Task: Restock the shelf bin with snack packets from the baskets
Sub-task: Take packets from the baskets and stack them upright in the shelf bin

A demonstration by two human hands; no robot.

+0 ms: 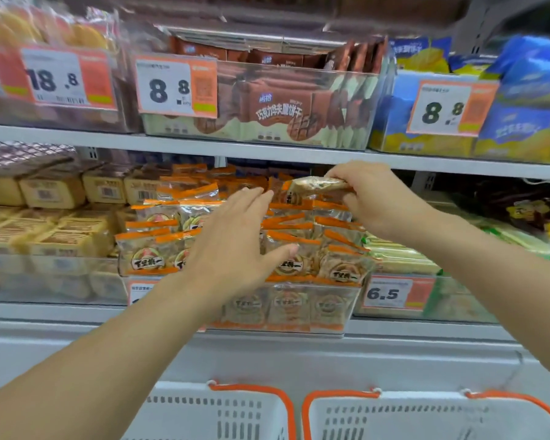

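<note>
A clear bin of brown chocolate biscuit packs (pixel 267 103) stands on the upper shelf, bearing an 8.8 price tag (pixel 177 87). Left of it hangs an 18.8 tag (pixel 58 77); right of it sit blue and yellow packs (pixel 521 122). Below it to the left lie tan wrapped cakes (pixel 51 211).

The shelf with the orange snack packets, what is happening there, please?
A person is restocking the clear shelf bin on the lower shelf. The right hand pinches one snack packet above the back rows of the bin. The left hand is spread open over the orange packets already standing in it. Two white baskets with orange handles stand below; their contents are out of view.
</note>
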